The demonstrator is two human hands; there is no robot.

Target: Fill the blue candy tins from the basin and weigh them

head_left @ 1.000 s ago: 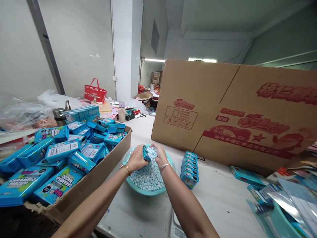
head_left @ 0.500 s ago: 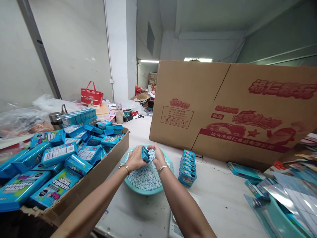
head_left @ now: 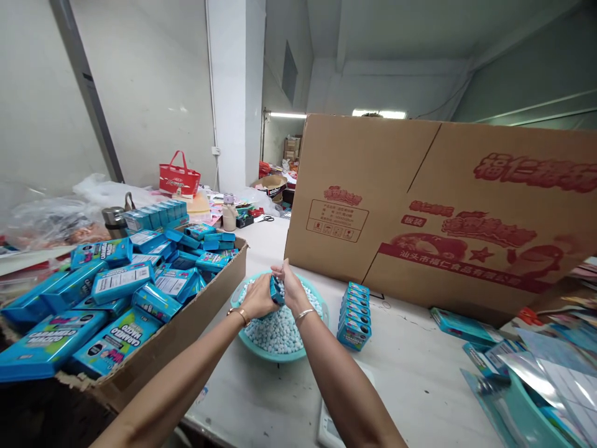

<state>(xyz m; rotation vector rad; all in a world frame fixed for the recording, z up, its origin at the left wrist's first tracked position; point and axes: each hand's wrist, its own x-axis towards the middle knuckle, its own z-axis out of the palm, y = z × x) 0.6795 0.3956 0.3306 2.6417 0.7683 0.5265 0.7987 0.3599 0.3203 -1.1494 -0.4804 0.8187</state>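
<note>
A teal bowl point(head_left: 261, 348) heaped with small pale-blue candies point(head_left: 280, 330) sits on the white table in front of me. Just above it my left hand point(head_left: 257, 298) grips a small blue box point(head_left: 277, 290). My right hand point(head_left: 290, 286) presses against the same box from the right, fingers closed over its top. Both wrists wear thin bracelets. A neat row of small blue boxes point(head_left: 355, 314) stands just right of the bowl.
A cardboard tray point(head_left: 186, 330) piled with blue boxes lies at the left. A large brown carton point(head_left: 443, 211) stands behind the bowl. Blue packs and clear plastic point(head_left: 522, 373) lie at the right. A red bag point(head_left: 179, 178) and clutter sit at the back.
Both hands have lifted a little out of the candies with the small box, and my right hand has closed over its top.
</note>
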